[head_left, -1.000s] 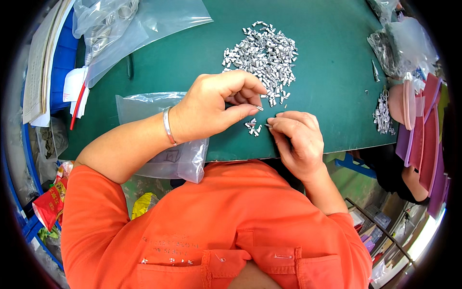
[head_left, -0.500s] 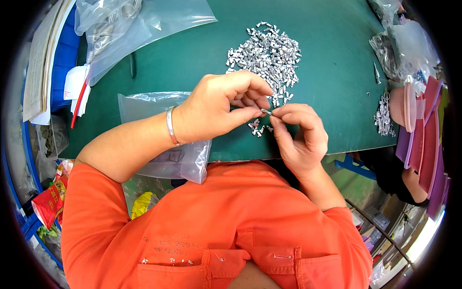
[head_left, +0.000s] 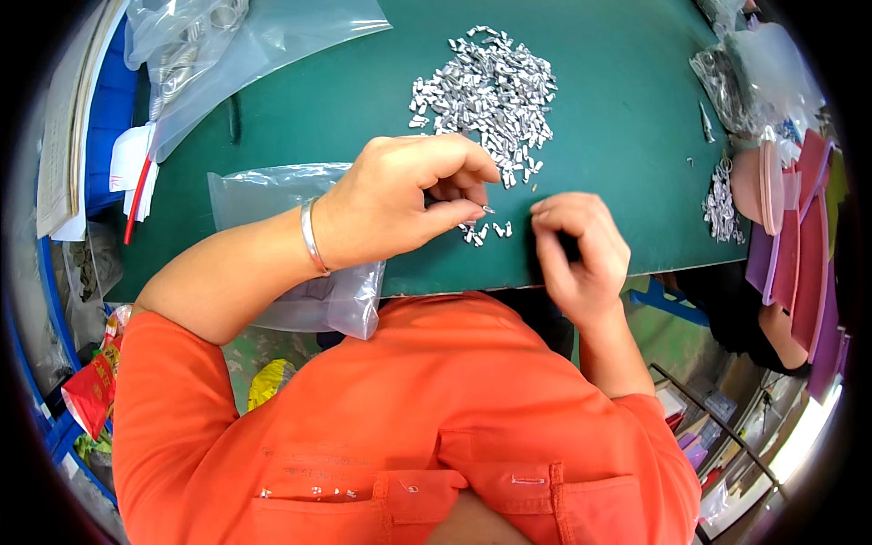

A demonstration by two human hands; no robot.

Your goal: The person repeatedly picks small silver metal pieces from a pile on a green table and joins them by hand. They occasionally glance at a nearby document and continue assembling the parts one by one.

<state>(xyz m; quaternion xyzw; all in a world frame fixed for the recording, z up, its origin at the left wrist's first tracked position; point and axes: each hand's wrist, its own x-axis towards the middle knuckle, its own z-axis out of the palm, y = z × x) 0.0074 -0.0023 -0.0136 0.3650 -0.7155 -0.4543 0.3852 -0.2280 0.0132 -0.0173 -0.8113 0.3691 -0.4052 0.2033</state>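
metal clips: a heap of small silver clips [head_left: 490, 95] lies on the far middle of the green mat [head_left: 618, 136]; a few loose clips [head_left: 486, 231] sit near the mat's near edge, between the two hands
left hand: left hand [head_left: 400, 200] curled over the loose clips, thumb and forefinger pinched together; whether a clip sits in the pinch i cannot tell
right hand: right hand [head_left: 577, 250] just right of the loose clips, fingers bent in a loose fist; nothing shows in it
plastic bag: clear bag [head_left: 300, 245] under the left forearm, hanging over the near edge
risk, edge: loose clips lie close to the near edge, so a sweep of either hand could likely knock them off
risk, bag: forearm weight may drag the bag off the table
risk, grip: such small parts could slip from a fingertip pinch
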